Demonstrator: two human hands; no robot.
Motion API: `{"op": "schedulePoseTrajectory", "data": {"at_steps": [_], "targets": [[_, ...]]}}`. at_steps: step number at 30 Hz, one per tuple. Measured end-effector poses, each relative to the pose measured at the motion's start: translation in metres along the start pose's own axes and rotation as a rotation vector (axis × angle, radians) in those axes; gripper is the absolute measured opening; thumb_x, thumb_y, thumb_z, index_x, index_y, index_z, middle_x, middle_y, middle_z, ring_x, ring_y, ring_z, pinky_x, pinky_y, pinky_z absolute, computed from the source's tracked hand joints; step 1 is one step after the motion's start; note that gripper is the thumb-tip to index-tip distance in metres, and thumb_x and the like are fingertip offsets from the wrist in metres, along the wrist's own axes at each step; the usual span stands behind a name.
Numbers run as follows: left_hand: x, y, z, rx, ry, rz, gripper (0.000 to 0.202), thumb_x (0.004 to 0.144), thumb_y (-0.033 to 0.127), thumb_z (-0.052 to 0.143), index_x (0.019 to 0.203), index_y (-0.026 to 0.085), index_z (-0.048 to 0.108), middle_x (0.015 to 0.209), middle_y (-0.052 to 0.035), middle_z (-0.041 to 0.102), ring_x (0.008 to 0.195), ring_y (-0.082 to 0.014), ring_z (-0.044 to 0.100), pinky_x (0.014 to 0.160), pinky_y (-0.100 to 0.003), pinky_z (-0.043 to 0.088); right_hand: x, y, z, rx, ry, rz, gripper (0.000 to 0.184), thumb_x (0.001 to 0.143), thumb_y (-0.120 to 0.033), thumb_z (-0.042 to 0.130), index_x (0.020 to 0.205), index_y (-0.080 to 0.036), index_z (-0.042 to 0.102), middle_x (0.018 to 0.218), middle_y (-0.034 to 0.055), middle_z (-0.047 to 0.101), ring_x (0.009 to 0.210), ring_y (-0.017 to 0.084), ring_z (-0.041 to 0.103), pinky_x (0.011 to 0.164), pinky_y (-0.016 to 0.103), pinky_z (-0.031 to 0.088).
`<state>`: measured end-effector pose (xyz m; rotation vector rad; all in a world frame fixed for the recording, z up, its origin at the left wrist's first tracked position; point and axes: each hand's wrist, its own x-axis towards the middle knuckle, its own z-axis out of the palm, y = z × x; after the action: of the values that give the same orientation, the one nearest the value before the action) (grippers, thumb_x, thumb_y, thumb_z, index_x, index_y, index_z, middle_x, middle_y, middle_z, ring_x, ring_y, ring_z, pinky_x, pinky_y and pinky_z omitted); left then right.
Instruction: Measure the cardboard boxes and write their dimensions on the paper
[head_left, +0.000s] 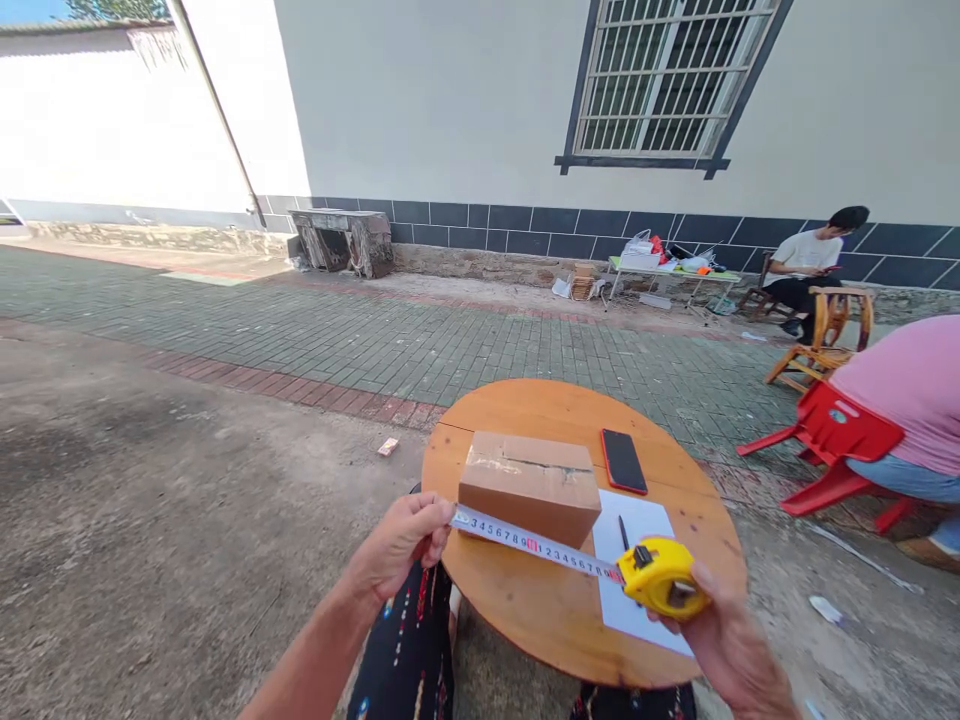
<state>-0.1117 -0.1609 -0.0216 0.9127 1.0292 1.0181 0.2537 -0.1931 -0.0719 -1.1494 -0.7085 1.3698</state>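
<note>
My left hand (401,545) pinches the free end of a white tape blade (525,543) at the left front corner of a cardboard box (531,486). In my right hand (731,650) sits the yellow tape measure case (664,578), held just right of the box. The blade runs along the box's near face. The box rests on a round wooden table (525,610), next to a white sheet of paper (637,600) with a pen (623,532) on it. A black phone (623,461) lies behind the paper.
A person in a pink shirt (907,385) sits on a red plastic chair (832,440) at the right. Another person (814,255) sits by the far wall near a small green table (675,270). A wooden chair (821,335) stands between them. Paved ground lies all around.
</note>
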Motion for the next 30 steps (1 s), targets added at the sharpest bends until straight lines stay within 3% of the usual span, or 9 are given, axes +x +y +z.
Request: {"op": "schedulePoseTrajectory", "data": {"at_steps": [3,7,12,20,25,30], "targets": [[0.032,0.021,-0.009,0.155,0.098,0.069,0.040,0.063,0.050,0.071,0.056,0.018,0.048,0.049,0.0049,0.048,0.042,-0.0059,0.038,0.045,-0.022,0.028,0.023,-0.028,0.018,-0.029,0.030,-0.112,0.038,0.069,-0.054,0.073,0.086,-0.021,0.074,0.073,0.0074,0.073,0.048,0.019,0.057,0.037,0.027,0.036],[0.078,0.043,-0.020,0.231,0.136,0.056,0.033,0.060,0.046,0.069,0.060,0.017,0.053,0.050,0.0049,0.049,0.041,-0.0057,0.038,0.043,-0.021,0.025,0.051,-0.063,0.038,-0.084,0.012,-0.215,0.035,0.069,-0.052,0.075,0.082,-0.019,0.073,0.068,0.0044,0.071,0.048,0.017,0.058,0.039,0.026,0.037],[0.116,0.046,-0.022,0.323,0.137,-0.006,0.029,0.059,0.043,0.067,0.060,0.016,0.055,0.050,0.0055,0.047,0.040,-0.0058,0.037,0.041,-0.020,0.023,0.082,-0.081,0.043,-0.153,-0.061,-0.184,0.038,0.067,-0.050,0.077,0.090,-0.019,0.075,0.080,0.0070,0.075,0.059,0.020,0.063,0.044,0.026,0.041],[0.129,0.024,-0.016,0.510,0.158,0.028,0.027,0.067,0.041,0.062,0.056,0.018,0.052,0.049,0.0036,0.049,0.042,-0.0079,0.040,0.041,-0.021,0.026,0.115,-0.078,0.029,-0.147,-0.073,-0.149,0.037,0.066,-0.048,0.078,0.087,-0.018,0.076,0.088,0.0090,0.076,0.075,0.025,0.067,0.057,0.032,0.053],[0.134,0.023,-0.011,0.631,0.161,0.038,0.029,0.067,0.040,0.060,0.053,0.019,0.045,0.047,0.0051,0.045,0.042,-0.0073,0.037,0.042,-0.020,0.023,0.128,-0.071,0.018,-0.168,-0.117,-0.144,0.037,0.071,-0.050,0.074,0.090,-0.018,0.074,0.086,0.0076,0.075,0.076,0.024,0.066,0.056,0.030,0.051],[0.138,0.022,-0.009,0.694,0.123,-0.008,0.030,0.065,0.044,0.057,0.055,0.020,0.044,0.048,0.0048,0.045,0.042,-0.0086,0.038,0.041,-0.021,0.023,0.131,-0.062,0.009,-0.181,-0.198,-0.130,0.032,0.077,-0.048,0.068,0.094,-0.021,0.072,0.097,0.0052,0.073,0.086,0.023,0.065,0.061,0.028,0.051]]}}
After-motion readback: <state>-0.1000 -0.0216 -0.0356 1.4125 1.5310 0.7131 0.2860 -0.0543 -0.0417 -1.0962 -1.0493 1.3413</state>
